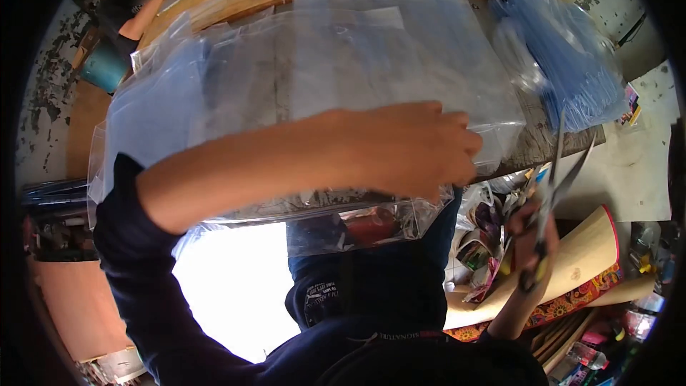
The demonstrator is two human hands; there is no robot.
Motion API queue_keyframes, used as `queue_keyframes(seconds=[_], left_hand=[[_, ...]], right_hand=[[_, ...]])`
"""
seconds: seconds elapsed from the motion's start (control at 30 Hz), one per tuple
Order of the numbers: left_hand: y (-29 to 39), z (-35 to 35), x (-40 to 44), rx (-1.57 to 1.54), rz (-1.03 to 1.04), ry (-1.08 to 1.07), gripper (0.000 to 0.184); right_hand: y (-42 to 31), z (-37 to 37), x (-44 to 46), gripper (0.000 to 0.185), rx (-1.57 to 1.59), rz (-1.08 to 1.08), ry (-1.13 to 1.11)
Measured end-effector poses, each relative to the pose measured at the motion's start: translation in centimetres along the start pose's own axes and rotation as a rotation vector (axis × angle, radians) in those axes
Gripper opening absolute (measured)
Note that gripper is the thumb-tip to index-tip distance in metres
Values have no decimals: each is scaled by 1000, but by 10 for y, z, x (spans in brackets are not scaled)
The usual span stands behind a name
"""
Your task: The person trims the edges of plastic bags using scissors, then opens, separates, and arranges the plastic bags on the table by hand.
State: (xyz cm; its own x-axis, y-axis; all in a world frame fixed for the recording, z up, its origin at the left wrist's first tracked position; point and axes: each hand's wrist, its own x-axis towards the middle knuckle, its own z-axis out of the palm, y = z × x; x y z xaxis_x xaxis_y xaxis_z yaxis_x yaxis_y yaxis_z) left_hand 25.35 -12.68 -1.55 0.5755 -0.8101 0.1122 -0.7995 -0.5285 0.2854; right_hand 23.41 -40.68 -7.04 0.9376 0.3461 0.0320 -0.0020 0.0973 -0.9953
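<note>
My left hand [429,146] reaches across the front of the table with its fingers curled at the right end of a clear plastic sheet [357,86]. The fingertips are partly hidden, and part of the plastic hangs over the table edge below the hand. To the right, beyond the table's front edge, my right hand [537,232] is closed around a pair of scissors [554,186]. Their blades point up and stand apart, with no plastic between them.
A bundle of bluish plastic [579,64] hangs over the table's right end. Below lie a rolled mat [579,250] and mixed clutter. Another person's arm [146,18] is at the far left, near a teal bucket [103,68]. A pinkish container [78,307] stands lower left.
</note>
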Motion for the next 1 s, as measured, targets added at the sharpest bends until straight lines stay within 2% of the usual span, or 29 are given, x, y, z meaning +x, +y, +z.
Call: queue_keyframes(seconds=[0.03, 0.1, 0.17, 0.2, 0.27, 0.4, 0.5, 1.0], left_hand=[[-6, -2, 7, -10, 5, 7, 20], [-16, -2, 15, -97, -13, -200, 16], [-29, 12, 17, -198, 34, -156, 15], [-33, 16, 18, -290, 78, -113, 14], [-41, 24, 19, -382, 63, -112, 14], [-45, 31, 22, -593, -35, -140, 17], [-46, 33, 22, -635, -28, -119, 17], [-43, 34, 23, -650, -122, -128, 19]], right_hand=[[3, 0, -14, 62, -104, 20, -40], [15, -10, -34, 59, -382, 57, -125], [18, -11, -44, 48, -583, 67, -160], [16, -11, -46, 48, -588, 79, -162], [11, -12, -47, 46, -800, 98, -157], [11, -22, -55, 47, -825, 147, -216], [11, -20, -58, 48, -824, 162, -233], [3, -10, -53, 50, -864, 167, -234]])
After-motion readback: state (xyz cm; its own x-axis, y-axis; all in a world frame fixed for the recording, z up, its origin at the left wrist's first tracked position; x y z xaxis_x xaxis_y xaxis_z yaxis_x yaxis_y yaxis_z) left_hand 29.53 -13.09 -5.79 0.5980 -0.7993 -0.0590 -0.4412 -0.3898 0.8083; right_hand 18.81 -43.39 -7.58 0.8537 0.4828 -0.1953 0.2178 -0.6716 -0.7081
